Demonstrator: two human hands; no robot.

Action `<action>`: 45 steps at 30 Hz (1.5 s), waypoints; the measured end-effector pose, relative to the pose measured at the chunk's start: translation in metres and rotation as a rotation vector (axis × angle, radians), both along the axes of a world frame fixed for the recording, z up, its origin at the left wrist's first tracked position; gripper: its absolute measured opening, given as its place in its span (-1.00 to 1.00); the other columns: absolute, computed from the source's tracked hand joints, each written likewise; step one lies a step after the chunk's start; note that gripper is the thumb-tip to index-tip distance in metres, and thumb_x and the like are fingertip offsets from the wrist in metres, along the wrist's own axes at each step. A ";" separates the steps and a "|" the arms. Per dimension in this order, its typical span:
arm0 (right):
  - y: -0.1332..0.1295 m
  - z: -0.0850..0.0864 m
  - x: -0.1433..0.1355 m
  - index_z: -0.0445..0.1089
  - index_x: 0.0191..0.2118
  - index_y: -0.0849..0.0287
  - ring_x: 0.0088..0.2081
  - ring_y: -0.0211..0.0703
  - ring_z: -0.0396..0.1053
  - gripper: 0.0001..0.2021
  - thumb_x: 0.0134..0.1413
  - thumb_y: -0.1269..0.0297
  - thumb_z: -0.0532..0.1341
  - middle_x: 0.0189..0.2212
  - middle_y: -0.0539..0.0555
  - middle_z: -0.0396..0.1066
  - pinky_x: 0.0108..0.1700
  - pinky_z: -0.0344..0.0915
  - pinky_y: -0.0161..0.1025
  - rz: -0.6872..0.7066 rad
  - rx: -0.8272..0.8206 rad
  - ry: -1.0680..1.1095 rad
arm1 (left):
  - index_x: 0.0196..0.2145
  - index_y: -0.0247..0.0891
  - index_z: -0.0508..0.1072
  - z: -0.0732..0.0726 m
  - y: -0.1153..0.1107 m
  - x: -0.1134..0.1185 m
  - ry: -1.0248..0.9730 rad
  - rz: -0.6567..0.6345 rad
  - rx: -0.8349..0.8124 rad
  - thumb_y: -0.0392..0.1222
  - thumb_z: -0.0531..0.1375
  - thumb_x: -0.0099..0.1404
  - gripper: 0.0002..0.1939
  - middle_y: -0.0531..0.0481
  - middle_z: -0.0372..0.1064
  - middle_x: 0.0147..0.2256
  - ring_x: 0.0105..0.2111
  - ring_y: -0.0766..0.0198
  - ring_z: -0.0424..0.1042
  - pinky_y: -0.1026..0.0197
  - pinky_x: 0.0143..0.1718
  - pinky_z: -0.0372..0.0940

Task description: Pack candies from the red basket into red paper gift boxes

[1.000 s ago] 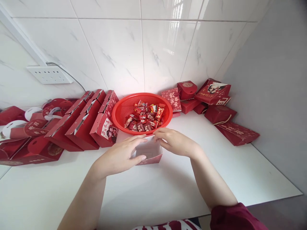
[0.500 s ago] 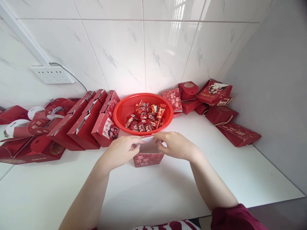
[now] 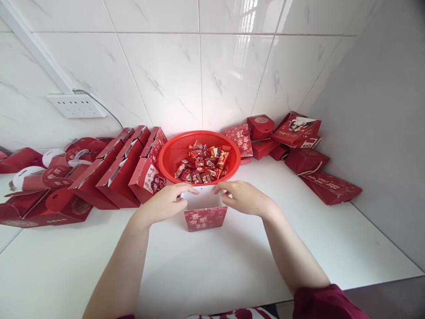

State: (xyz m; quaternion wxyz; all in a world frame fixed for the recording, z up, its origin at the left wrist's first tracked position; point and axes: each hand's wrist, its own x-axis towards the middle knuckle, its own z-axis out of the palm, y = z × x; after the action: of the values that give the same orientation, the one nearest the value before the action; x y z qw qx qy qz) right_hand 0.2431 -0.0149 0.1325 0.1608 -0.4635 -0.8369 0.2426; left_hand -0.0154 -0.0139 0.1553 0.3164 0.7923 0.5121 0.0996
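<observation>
A red paper gift box (image 3: 206, 219) with pale printed characters stands upright on the white table in front of me. Its top is open, showing the white inside. My left hand (image 3: 162, 203) holds the box at its left upper edge, index finger reaching over the opening and thumb by the side. On the opposite edge, my right hand (image 3: 245, 198) grips the rim in the same way, its fingertips near the back wall. Just behind the box is a red plastic basket (image 3: 167, 156) with several wrapped candies (image 3: 202, 166) inside.
Tall red boxes (image 3: 114, 181) lean in a row left of the basket, beside several round-topped boxes (image 3: 66, 206). More red boxes (image 3: 300, 160) and a red bag (image 3: 332, 187) are piled at right, against a grey panel (image 3: 372, 133). A socket strip (image 3: 77, 106) is on the tiled wall.
The box's opening has widened, and more of its white inside and front panel shows. My hands have drawn slightly apart along its rim.
</observation>
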 end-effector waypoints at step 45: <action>0.009 -0.005 -0.001 0.36 -0.05 0.03 -0.57 -0.36 0.43 -0.73 0.22 0.39 0.02 -0.15 -0.06 0.51 -0.23 0.33 -0.29 -0.057 -0.100 0.092 | 0.02 -0.08 0.47 -0.010 0.014 0.003 -0.123 -0.018 0.003 -0.29 -0.07 0.23 -0.51 0.07 0.39 0.02 0.01 0.13 0.37 0.17 0.05 0.26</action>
State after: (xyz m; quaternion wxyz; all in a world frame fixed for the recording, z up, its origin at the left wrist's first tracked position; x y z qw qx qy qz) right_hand 0.2423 -0.0064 0.1280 0.1829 -0.4828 -0.8020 0.3004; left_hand -0.0122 0.0000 0.1448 0.3470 0.7896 0.4844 0.1463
